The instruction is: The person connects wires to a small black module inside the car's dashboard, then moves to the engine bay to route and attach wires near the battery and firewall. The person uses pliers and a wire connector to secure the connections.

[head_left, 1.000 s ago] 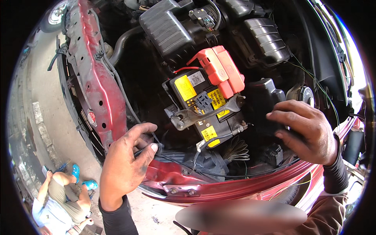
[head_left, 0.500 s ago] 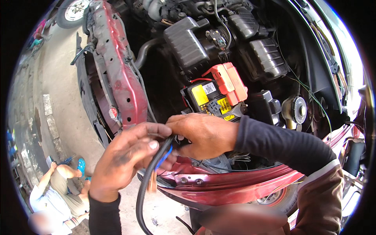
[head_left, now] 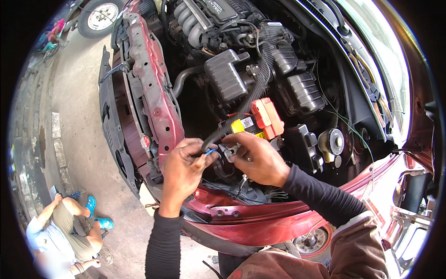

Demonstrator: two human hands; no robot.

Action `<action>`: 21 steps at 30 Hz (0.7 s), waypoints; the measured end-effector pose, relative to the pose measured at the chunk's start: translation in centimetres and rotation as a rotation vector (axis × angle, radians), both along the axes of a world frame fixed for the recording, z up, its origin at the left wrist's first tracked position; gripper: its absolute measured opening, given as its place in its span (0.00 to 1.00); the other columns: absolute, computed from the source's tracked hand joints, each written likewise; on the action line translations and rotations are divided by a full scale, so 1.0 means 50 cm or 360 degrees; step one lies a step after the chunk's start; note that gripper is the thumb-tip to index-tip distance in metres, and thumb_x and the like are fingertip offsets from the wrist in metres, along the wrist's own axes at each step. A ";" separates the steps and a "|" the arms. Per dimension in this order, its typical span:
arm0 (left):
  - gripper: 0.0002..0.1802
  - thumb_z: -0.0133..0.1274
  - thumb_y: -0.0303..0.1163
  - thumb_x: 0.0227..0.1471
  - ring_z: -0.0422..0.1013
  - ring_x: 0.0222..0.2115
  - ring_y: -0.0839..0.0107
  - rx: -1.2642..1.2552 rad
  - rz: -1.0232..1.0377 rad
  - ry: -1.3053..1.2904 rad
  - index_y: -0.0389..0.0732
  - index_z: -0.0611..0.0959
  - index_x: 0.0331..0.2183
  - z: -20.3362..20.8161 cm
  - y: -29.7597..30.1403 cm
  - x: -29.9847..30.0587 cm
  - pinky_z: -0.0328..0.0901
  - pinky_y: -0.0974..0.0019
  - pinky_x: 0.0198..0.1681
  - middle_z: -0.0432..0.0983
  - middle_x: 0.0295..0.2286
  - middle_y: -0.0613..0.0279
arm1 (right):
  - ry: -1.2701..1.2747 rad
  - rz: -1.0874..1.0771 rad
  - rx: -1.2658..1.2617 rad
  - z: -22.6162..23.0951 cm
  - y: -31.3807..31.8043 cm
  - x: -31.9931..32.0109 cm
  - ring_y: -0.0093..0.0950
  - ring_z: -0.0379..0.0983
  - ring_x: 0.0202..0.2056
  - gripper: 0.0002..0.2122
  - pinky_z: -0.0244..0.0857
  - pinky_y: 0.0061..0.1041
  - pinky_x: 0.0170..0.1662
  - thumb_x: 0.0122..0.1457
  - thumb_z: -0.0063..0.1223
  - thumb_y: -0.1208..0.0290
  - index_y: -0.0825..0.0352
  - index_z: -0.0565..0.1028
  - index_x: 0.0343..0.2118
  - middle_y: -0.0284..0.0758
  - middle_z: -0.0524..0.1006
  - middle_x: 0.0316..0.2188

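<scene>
Over the front corner of the engine bay, my left hand (head_left: 186, 169) pinches a thick black cable (head_left: 253, 93) close to its end. A bit of blue (head_left: 210, 152) shows at those fingertips. Just to the right, my right hand (head_left: 260, 158) has its thumb and fingers closed on a small grey metal piece, seemingly a cable clamp (head_left: 227, 152). From my left hand the cable runs up across the bay, smeared by motion. Behind my right hand sits the car battery (head_left: 238, 125) with yellow labels and a red cover (head_left: 268, 117), partly hidden by hand and cable.
A black ribbed box (head_left: 226, 74) and the engine (head_left: 209, 18) lie farther off. A round-capped reservoir (head_left: 332, 142) is at the right. The red front crossmember (head_left: 158, 97) and red fender (head_left: 241, 223) edge the bay. A person in blue clogs (head_left: 69, 228) sits at the lower left.
The cable has swung from hanging below my left hand to lying up across the engine bay. My left hand has turned and closed round it; my right hand has shifted right. The view takes in more engine.
</scene>
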State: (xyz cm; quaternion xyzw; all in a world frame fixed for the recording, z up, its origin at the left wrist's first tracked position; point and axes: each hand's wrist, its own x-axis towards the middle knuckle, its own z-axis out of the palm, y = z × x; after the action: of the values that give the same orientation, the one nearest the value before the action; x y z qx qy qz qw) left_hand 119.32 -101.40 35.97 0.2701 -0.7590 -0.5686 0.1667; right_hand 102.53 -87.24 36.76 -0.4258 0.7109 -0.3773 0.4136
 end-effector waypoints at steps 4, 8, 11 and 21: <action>0.08 0.63 0.27 0.55 0.72 0.27 0.83 0.0395 0.0147 -0.0212 0.34 0.86 0.37 0.008 0.020 -0.032 0.65 0.76 0.33 0.79 0.24 0.68 | -0.0543 -0.0267 -0.0144 0.034 0.018 -0.006 0.19 0.74 0.40 0.18 0.70 0.22 0.47 0.60 0.49 0.83 0.72 0.72 0.54 0.34 0.78 0.41; 0.09 0.65 0.26 0.52 0.79 0.28 0.70 0.0119 0.0237 -0.0099 0.35 0.87 0.37 0.011 0.048 -0.054 0.70 0.69 0.32 0.82 0.30 0.56 | -0.0324 -0.0257 -0.0231 0.070 0.024 -0.004 0.25 0.76 0.41 0.21 0.69 0.26 0.47 0.60 0.60 0.71 0.73 0.72 0.54 0.38 0.79 0.42; 0.09 0.65 0.26 0.52 0.79 0.28 0.67 -0.0025 0.0219 0.0021 0.35 0.87 0.37 0.001 0.059 -0.061 0.70 0.68 0.33 0.82 0.30 0.55 | 0.0484 -0.0208 -0.0476 0.076 0.014 0.010 0.32 0.79 0.39 0.22 0.70 0.31 0.41 0.55 0.68 0.64 0.72 0.75 0.47 0.45 0.79 0.38; 0.12 0.55 0.35 0.64 0.77 0.40 0.73 0.0847 0.0426 0.0376 0.35 0.83 0.42 -0.051 0.038 -0.044 0.77 0.67 0.40 0.80 0.37 0.61 | -0.0689 -0.0610 -0.0156 0.003 0.011 -0.046 0.18 0.77 0.29 0.07 0.73 0.20 0.35 0.63 0.58 0.74 0.73 0.78 0.38 0.32 0.80 0.28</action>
State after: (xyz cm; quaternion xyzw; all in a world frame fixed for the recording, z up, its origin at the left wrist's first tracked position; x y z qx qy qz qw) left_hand 117.11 -99.49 33.44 0.3337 -0.5167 -0.7475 0.2506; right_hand 100.24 -86.68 36.90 -0.2128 0.6545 -0.5646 0.4556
